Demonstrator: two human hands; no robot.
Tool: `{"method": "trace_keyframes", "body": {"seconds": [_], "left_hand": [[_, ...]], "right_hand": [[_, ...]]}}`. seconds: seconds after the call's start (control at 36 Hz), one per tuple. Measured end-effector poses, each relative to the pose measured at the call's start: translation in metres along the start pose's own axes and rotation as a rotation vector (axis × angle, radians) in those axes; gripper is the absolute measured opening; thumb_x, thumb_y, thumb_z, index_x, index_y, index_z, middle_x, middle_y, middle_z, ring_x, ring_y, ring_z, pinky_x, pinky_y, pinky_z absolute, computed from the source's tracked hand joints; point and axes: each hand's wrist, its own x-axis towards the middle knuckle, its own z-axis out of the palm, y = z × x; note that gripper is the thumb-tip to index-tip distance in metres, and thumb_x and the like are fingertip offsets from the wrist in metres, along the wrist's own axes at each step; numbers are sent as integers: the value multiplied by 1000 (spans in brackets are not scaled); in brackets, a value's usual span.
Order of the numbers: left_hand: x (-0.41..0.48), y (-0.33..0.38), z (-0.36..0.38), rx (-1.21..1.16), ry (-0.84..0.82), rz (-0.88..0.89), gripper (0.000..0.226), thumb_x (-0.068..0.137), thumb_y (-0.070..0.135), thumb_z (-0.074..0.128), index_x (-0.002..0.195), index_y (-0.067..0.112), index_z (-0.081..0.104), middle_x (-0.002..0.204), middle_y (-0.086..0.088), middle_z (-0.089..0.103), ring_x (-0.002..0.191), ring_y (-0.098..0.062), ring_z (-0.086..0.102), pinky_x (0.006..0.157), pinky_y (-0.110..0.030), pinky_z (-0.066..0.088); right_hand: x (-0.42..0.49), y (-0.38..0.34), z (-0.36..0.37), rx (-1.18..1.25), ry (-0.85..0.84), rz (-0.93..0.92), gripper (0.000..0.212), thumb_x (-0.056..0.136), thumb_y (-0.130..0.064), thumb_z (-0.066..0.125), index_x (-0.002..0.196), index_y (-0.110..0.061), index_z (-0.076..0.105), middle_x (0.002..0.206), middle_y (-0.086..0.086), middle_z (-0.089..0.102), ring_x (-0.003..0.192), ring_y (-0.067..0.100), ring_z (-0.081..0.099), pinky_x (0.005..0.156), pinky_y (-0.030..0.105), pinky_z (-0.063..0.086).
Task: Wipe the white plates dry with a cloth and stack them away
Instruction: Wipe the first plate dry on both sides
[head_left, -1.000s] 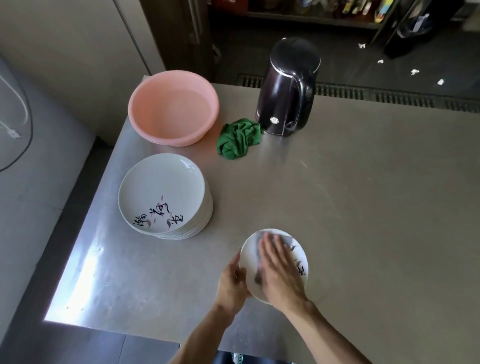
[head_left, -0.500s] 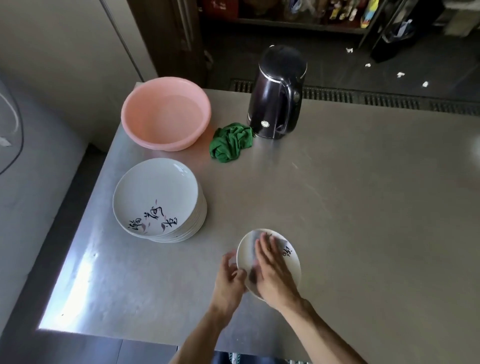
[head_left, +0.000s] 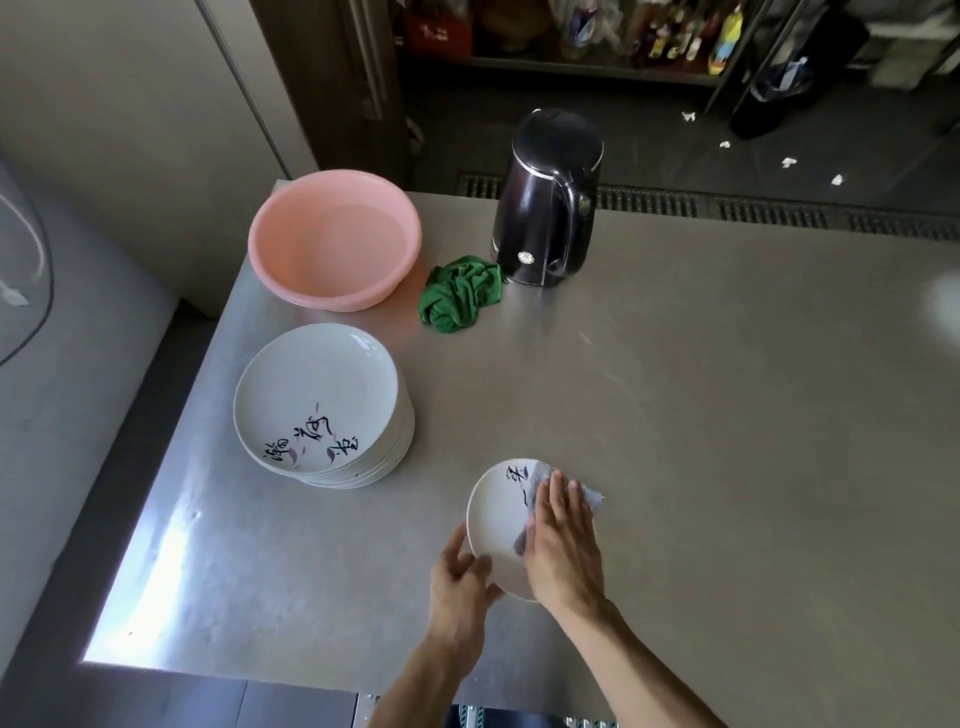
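The wiping step is in hand. A small white plate (head_left: 498, 519) lies close to the near edge of the steel tabletop (head_left: 727, 415), roughly midway along it. The right hand (head_left: 563, 551) lies flat on it, fingers straight, pressing a grey cloth (head_left: 589, 496) onto the plate's right half. The left hand (head_left: 460, 582) pinches the near left rim, thumb on top, to steady it.

The left half of the glazed face is uncovered, so the next move probably calls for sweeping the cloth across it. After that the plate would go to the stack of white plates (head_left: 317, 395) by the left edge.

The plates are shallow, round and glossy, with black brush lettering. They are likely slippery when damp. The tabletop is brushed metal with a bright glare at its near left corner. A smooth pink plastic basin (head_left: 332, 234) sits at the far left corner. A crumpled green cloth (head_left: 462, 293) lies between it and a black electric kettle (head_left: 545, 202).
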Motion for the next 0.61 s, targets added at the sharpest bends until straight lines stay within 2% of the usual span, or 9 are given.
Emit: {"method": "trace_keyframes", "body": {"seconds": [0.08,0.14,0.19,0.28,0.33,0.42,0.47,0.56,0.61], "left_hand": [[-5,2,8,-29,85,17,23,83,3,57,106,8,53,95,-21,69,83,-26,63,70,-39,51],[-3,6,7,6,113,25,26,77,19,66,90,11,45,83,-13,55,79,-21,53,73,-41,47],[1,5,2,33,119,15,24,90,15,65,88,14,42,80,-9,50,77,-20,51,71,-41,49],[6,6,-8,30,49,6,17,104,0,48,103,17,49,83,-6,70,72,-17,63,65,-36,56],[5,9,-10,31,-34,-6,36,105,-1,43,121,28,57,101,-3,78,87,-19,71,74,-39,61],[0,17,-12,84,-190,29,53,103,-2,38,140,28,59,126,-5,74,116,-25,71,95,-49,59],[-5,19,-15,107,-244,45,57,97,1,41,142,30,60,133,-6,70,124,-27,67,97,-50,58],[-5,15,-17,95,-232,16,54,104,0,39,145,30,57,133,-8,70,123,-30,67,92,-45,59],[-3,13,-16,88,-236,4,51,106,3,40,144,32,57,132,-8,70,121,-29,68,89,-43,60]], "right_hand": [[-3,-16,-1,103,-77,-61,74,98,-32,33,159,-8,-2,167,8,-6,154,28,-7,125,40,6],[-8,-16,-3,131,-73,-306,75,96,-35,36,160,-13,3,166,2,2,154,22,-2,124,43,15],[-8,-7,-1,110,-41,-494,68,98,-24,44,158,-9,17,166,5,13,154,22,6,124,42,15],[0,9,2,106,0,-266,56,105,-19,35,158,-10,19,166,9,11,154,30,7,124,37,0],[0,13,7,85,-53,-155,56,108,-27,25,160,-17,9,167,2,-5,154,28,-4,123,38,-2],[-10,10,9,113,-111,-471,57,107,-35,22,160,-18,10,166,-5,-4,154,18,-7,125,36,4],[-15,12,7,76,-111,-605,56,106,-32,25,159,-15,17,167,-2,7,154,18,1,125,34,7],[-11,10,0,135,26,-316,50,104,-25,33,149,-5,41,159,12,32,147,35,31,118,43,32],[-8,3,3,160,8,-163,53,106,-26,31,155,-6,26,164,10,9,152,34,14,123,41,20]]}}
